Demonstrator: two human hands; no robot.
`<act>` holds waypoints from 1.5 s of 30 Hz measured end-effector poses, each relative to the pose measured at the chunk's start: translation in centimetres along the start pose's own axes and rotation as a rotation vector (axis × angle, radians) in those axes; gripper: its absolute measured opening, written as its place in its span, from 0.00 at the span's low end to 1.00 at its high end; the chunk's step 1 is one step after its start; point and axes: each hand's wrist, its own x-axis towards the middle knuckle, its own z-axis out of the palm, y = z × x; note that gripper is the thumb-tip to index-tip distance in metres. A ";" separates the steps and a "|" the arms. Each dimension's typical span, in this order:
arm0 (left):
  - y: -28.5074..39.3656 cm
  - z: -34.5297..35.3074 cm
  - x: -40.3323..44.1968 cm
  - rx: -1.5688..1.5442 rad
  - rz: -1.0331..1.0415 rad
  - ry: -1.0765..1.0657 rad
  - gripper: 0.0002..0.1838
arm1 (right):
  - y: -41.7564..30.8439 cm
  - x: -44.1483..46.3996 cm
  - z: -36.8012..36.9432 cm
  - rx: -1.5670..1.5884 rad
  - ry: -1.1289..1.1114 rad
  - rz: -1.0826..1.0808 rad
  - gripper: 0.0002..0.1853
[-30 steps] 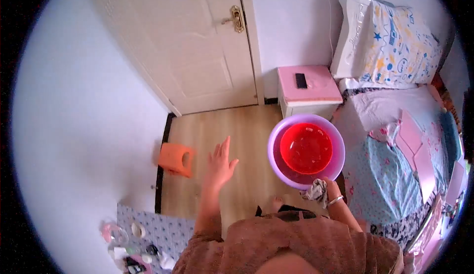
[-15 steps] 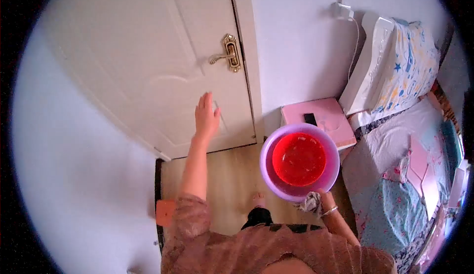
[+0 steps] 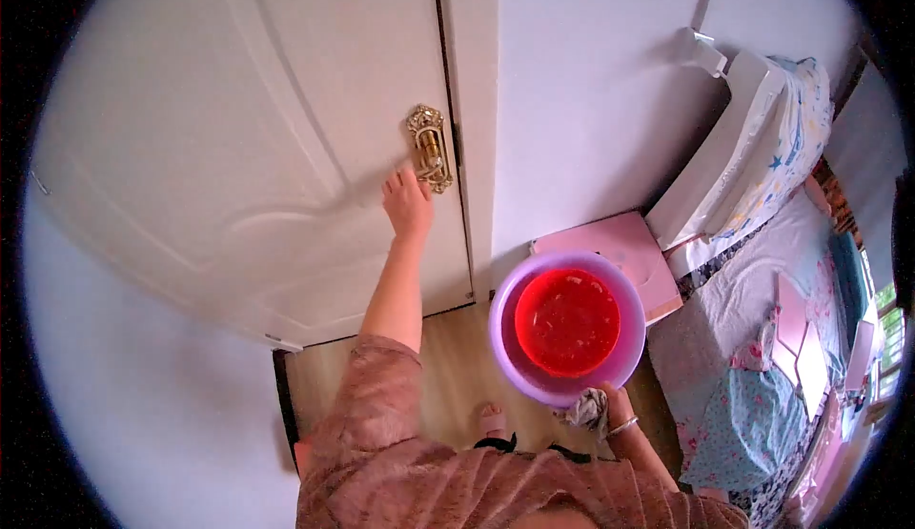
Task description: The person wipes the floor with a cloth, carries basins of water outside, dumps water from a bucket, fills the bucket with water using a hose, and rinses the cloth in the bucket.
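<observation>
My left hand [image 3: 408,203] reaches up to the white door [image 3: 315,119], its fingers curled on the lever of the ornate gold door handle [image 3: 431,144]. The lever points downward. At waist height, my right hand [image 3: 618,405] grips the near rim of a purple basin [image 3: 502,338]. Inside that basin sits a smaller red basin [image 3: 569,324]; small pale specks show in it. A crumpled grey-white cloth [image 3: 586,409] is bunched between my right fingers and the rim.
Beyond the basin stands a pink-topped nightstand [image 3: 610,243]. To the right are a bed [image 3: 720,281] with a white headboard [image 3: 724,148], a patterned pillow [image 3: 786,138] and a blue floral cloth [image 3: 748,424]. A white wall [image 3: 143,367] borders the left side.
My left hand has moved up to the handle and closed on its lever, which has swung down. The view has shifted; the right hand still holds the basin.
</observation>
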 end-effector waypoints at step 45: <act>9.5 -27.6 -19.9 0.315 -0.807 -0.289 0.32 | -6.8 21.0 3.2 -0.477 -0.642 -0.050 0.09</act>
